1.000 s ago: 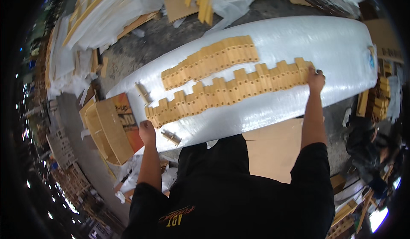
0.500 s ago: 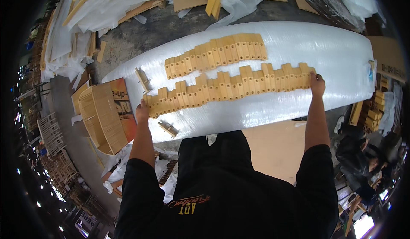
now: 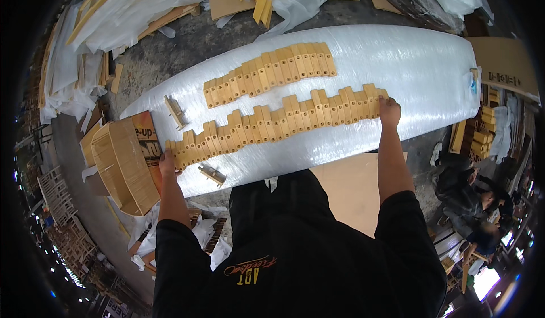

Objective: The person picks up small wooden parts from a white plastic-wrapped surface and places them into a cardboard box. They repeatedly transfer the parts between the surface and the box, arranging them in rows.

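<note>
A long white table (image 3: 397,62) wrapped in plastic film fills the middle of the floor, running slantwise from lower left to upper right. On it, two rows of small notched wooden blocks. The near row (image 3: 272,128) stretches almost the span of the person's arms, blocks packed side by side; the far row (image 3: 269,74) is shorter and lies well apart, up the table.

The person leans in over the near edge, arms spread wide. Left hand (image 3: 166,163) is pressed against the left end of the near row, fingers bent against the last block. Right hand (image 3: 389,111) sits on the right end, fingers curled over the end blocks, not closed round anything. So the row is squeezed between both hands, flat on the film.

Left of the table, an open cardboard box (image 3: 122,164) stacked with wooden strips. Two loose wooden pieces: one (image 3: 175,111) beside the far row's left end, one (image 3: 212,174) near the table's front edge.
</note>
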Demonstrator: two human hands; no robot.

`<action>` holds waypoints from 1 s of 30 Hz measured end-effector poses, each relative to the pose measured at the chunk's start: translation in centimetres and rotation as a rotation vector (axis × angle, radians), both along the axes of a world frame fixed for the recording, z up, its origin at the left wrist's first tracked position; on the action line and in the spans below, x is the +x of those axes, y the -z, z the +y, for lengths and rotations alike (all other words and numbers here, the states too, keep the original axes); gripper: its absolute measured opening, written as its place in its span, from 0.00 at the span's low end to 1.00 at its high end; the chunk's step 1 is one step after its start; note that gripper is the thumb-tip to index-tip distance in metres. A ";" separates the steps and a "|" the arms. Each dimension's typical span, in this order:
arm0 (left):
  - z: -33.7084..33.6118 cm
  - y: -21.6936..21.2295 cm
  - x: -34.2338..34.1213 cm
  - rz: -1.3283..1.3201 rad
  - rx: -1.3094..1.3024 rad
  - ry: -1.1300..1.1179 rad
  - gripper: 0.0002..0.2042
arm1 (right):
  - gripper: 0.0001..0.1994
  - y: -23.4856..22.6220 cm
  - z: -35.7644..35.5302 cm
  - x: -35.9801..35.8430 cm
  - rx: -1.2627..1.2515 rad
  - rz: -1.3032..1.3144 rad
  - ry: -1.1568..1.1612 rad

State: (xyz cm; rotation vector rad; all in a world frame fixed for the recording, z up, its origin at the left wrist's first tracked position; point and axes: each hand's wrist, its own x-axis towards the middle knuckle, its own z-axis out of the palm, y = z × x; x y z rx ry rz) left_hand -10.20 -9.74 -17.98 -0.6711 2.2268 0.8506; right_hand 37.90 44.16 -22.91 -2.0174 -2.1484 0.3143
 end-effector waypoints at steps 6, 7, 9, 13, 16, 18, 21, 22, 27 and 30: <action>0.1 -0.8 -0.3 0.004 0.057 -0.166 0.34 | 0.31 -0.9 0.3 -0.2 -0.232 0.059 0.101; -0.7 -0.2 0.3 0.002 0.066 -0.225 0.34 | 0.31 -1.0 1.1 -0.3 -0.151 -0.002 0.046; 0.5 -0.1 -0.4 0.034 0.046 -0.258 0.34 | 0.31 -0.7 1.0 0.5 -0.193 0.027 0.078; -0.4 -0.1 -0.2 0.067 0.087 -0.217 0.32 | 0.31 -0.6 0.7 -0.5 -0.188 0.026 0.082; -0.4 0.2 -0.1 0.074 0.066 -0.135 0.30 | 0.30 -0.4 0.4 -0.8 -0.161 0.037 0.095; -0.2 0.2 -0.1 0.098 0.063 -0.062 0.29 | 0.31 -0.5 0.5 -0.5 -0.152 0.014 0.087; -1.5 -0.1 1.3 0.180 0.077 -0.074 0.30 | 0.33 -0.6 0.6 -0.6 -0.167 0.058 0.099; 0.9 0.1 0.3 0.209 -0.008 0.036 0.27 | 0.38 -0.8 0.5 1.9 -0.064 0.024 0.186; -3.7 -3.4 3.8 0.460 -0.054 0.527 0.20 | 0.42 1.3 -3.3 4.2 -0.116 0.123 0.474; -6.0 -8.5 5.9 0.566 0.149 0.339 0.14 | 0.36 1.3 -9.0 3.3 -0.097 0.137 0.396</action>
